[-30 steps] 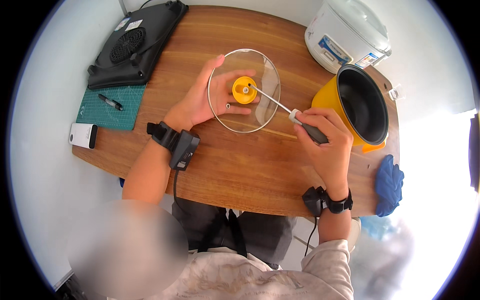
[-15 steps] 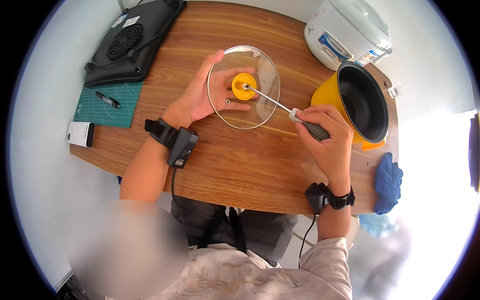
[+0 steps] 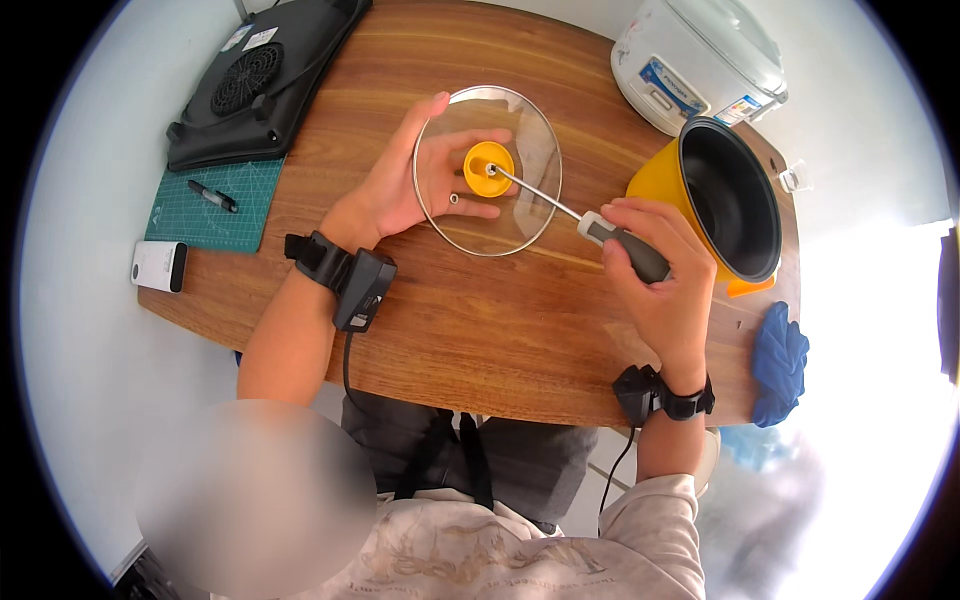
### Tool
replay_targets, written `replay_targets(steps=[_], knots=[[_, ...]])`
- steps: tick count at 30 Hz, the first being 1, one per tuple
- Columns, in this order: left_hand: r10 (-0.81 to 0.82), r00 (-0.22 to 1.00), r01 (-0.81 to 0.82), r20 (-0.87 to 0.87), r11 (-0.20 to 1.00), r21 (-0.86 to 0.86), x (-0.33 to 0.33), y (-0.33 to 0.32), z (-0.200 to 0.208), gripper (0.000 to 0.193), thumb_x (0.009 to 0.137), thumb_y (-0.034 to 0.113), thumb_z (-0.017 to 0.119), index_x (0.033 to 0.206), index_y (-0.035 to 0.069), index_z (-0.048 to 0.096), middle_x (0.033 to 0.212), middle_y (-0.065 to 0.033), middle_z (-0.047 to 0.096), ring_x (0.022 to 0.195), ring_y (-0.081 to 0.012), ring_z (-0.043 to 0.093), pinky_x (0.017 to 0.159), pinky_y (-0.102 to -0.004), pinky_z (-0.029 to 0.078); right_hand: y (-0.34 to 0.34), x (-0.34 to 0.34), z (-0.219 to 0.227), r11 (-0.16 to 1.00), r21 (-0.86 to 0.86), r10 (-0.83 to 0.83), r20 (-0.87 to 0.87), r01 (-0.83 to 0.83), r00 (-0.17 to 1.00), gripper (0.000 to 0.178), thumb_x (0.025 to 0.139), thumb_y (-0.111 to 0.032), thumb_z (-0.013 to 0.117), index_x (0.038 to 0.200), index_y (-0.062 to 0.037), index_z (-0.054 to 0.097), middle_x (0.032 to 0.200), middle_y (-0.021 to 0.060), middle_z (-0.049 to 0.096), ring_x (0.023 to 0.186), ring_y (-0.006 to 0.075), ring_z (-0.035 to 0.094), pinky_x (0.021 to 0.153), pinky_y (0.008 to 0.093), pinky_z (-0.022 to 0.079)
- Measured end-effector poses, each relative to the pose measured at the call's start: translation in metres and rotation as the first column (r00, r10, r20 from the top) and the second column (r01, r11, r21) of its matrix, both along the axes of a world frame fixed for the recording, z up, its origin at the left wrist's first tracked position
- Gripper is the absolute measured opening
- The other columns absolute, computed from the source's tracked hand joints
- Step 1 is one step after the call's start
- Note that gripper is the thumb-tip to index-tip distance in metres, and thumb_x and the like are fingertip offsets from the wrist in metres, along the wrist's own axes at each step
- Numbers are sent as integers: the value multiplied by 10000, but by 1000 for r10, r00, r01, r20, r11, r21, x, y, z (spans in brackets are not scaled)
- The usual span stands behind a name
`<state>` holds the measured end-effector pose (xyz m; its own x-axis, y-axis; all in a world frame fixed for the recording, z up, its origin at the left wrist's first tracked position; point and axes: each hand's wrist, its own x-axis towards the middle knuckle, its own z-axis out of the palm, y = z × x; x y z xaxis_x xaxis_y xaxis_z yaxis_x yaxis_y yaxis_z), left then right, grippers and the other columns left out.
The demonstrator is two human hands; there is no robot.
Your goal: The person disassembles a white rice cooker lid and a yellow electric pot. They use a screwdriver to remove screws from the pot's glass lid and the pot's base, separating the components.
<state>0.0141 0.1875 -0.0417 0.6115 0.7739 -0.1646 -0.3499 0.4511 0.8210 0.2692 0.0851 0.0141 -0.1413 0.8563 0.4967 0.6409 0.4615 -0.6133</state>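
Note:
My left hand (image 3: 385, 190) holds up a round glass lid (image 3: 535, 215) with a metal rim. Its thumb is at the rim, and the other fingers show through the glass, spread behind it around a yellow knob (image 3: 479, 156) at the lid's centre. A screwdriver (image 3: 642, 257) with a grey handle and a long metal shaft is in my right hand (image 3: 680, 285). Its tip meets the small metal piece in the middle of the knob. Thumb and fingers of the right hand rest loosely along the handle.
Right of the right hand lies a yellow pot (image 3: 655, 180) with a black inside, tipped on its side. Behind it stands a white rice cooker (image 3: 690, 70); a blue cloth (image 3: 780, 365) lies at the right edge. At left are a black fan stand (image 3: 270, 90), green cutting mat (image 3: 180, 225), pen (image 3: 213, 196) and white box-shaped device (image 3: 157, 267).
My right hand has shifted slightly right and loosened around the handle, so more of the handle shows. The lid has barely moved, and the tip stays at the knob's centre.

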Motion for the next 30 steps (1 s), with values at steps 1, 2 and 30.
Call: replay_targets(steps=[1,2,30], knots=[[-3,1000,3,-2,1000,2,0,0,1,995,902,794,349,1474,-16,438,1279,-212,604,1221,-339,588,1012,-477,498,0,0,0,1000,-4,-15,-38,15,999,220,796,8,728,1014,-21,724,1005,90,699,883,209,684,799,296,535],[-5,1000,5,-4,1000,4,0,0,1,997,902,794,347,1477,-16,434,1278,-213,606,1223,-342,588,1010,-474,499,-1,1,1,1000,-8,-30,-76,30,997,217,808,-7,736,1025,-13,715,1002,91,705,889,200,688,806,299,537],[-54,994,58,95,997,-49,-5,5,-9,881,936,677,436,1540,47,314,1498,-181,457,1156,-435,616,853,-482,585,-11,-13,20,995,-43,-89,144,96,986,138,885,-113,740,907,-38,626,722,127,652,598,267,601,583,312,478]])
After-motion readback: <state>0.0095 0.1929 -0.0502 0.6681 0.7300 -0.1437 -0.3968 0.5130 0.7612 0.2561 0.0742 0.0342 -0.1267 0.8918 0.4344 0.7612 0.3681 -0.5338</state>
